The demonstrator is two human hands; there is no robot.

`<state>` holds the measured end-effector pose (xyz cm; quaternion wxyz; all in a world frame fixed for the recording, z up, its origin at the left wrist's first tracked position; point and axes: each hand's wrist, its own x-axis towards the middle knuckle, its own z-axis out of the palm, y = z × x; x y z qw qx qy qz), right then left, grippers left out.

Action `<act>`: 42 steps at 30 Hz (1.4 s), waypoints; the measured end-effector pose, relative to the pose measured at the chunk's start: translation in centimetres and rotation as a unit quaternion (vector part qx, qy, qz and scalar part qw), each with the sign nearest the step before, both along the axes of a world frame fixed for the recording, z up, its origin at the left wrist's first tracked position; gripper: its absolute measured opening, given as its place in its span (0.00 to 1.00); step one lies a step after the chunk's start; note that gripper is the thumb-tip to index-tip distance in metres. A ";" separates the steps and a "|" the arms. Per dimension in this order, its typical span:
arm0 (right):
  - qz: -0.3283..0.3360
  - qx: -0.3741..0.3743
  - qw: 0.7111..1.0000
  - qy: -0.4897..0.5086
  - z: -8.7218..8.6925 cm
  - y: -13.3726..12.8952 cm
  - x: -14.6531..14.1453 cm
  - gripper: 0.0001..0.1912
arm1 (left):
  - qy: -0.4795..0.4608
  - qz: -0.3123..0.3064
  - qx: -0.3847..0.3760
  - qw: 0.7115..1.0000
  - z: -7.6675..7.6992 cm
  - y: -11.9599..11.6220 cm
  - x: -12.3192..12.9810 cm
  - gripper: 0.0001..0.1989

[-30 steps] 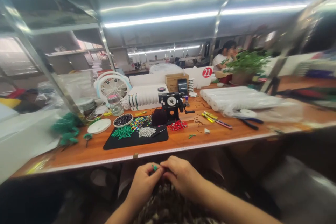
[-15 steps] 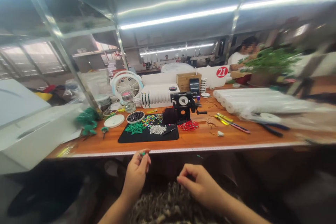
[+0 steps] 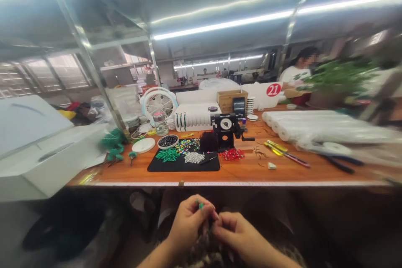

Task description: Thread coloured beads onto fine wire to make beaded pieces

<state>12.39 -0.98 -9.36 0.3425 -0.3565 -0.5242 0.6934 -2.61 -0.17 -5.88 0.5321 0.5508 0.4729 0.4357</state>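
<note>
Left hand: we're on the left hand point(image 3: 188, 228), pinching green beads point(image 3: 199, 204) at its fingertips.
Hands: together now, just over speckled brown fabric point(image 3: 207, 251).
Right hand: we see the right hand point(image 3: 240, 236) curled beside the left, its grip unclear.
Bench ahead: a black bead mat point(image 3: 157, 167), a hand-crank winder point(image 3: 224, 130), pliers point(image 3: 337, 164).

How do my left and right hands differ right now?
Your left hand pinches a small green piece at its fingertips, while your right hand shows no green piece. The left hand sits higher in the view than the right hand. The left hand's fingers curl upward, while the right hand's fingers reach sideways toward the left hand. Both hands are bare and close together above a mottled brown material.
</note>
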 end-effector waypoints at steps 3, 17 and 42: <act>0.030 0.070 0.996 -0.048 0.0 0.0 0.4 0.12 | 0.016 -0.033 0.007 0.999 -0.1 -0.1 -0.9 0.13; 0.069 0.177 0.936 -0.298 0.4 0.7 5.5 0.11 | 0.278 0.190 0.296 0.894 3.1 1.4 -8.5 0.08; 0.026 0.008 1.000 -0.012 -0.1 0.9 -0.3 0.21 | 0.594 0.124 0.146 0.782 8.7 16.3 -12.8 0.12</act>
